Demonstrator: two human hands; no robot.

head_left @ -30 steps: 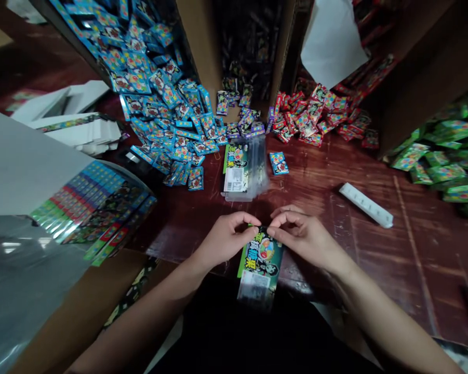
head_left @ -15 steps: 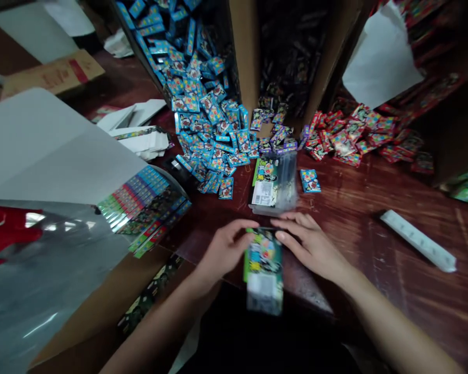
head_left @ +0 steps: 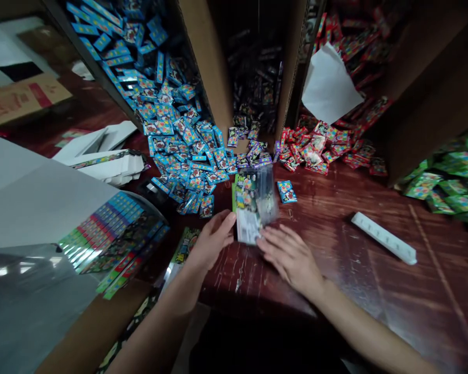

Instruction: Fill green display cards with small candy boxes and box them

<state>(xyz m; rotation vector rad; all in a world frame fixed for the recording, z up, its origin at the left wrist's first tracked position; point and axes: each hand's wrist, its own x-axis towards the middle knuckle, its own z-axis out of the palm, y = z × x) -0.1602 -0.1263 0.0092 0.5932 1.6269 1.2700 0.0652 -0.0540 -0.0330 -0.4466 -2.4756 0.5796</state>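
A stack of clear plastic packs with green labels (head_left: 253, 208) lies on the dark red table. My left hand (head_left: 212, 239) reaches to the stack's left edge with its fingers stretched out and touches it. My right hand (head_left: 290, 254) lies flat with fingers spread, its tips at the stack's near edge. Neither hand grips anything. Another green-labelled pack (head_left: 185, 243) lies by my left wrist at the table's near edge. A single blue packet (head_left: 286, 191) sits just right of the stack.
Cardboard boxes at the back spill heaps of blue packets (head_left: 179, 150), dark purple packets (head_left: 251, 148) and red packets (head_left: 319, 148). Green packets (head_left: 448, 176) pile at the right. A white strip (head_left: 384, 238) lies on the table. Rows of filled packs (head_left: 109, 234) and white cartons (head_left: 109, 161) stand at left.
My hands have let go of the green-labelled pack held near my body and moved forward to the stack. A green pack now lies by my left wrist.
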